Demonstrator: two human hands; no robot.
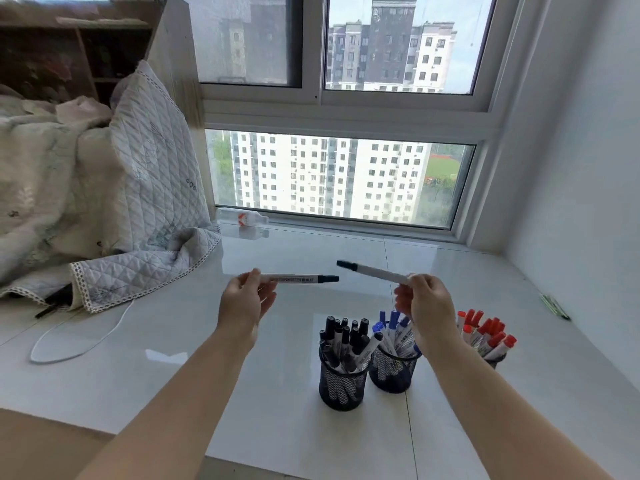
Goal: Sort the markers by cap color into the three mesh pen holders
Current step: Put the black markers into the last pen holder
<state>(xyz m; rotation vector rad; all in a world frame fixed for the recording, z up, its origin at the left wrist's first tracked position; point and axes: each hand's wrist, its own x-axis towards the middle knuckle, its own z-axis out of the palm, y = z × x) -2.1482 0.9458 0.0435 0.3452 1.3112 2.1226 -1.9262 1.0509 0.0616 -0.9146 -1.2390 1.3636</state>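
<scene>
My left hand (244, 299) holds a white marker with a black cap (298, 279) level, cap pointing right. My right hand (427, 304) holds a second black-capped marker (374, 271) by its tail, cap pointing left and slightly up. Both are raised above the white sill. Below stand three black mesh holders in a row: the left holder (341, 386) is full of black-capped markers, the middle holder (391, 372) has blue-capped ones, and the right holder (495, 360), partly hidden by my right wrist, has red-capped ones.
A quilted blanket (131, 188) drapes over the sill's left side, with a white cable (79, 344) looping out from under it. A plastic bottle (244, 217) lies by the window. A small green-black object (554, 305) lies at the far right near the wall.
</scene>
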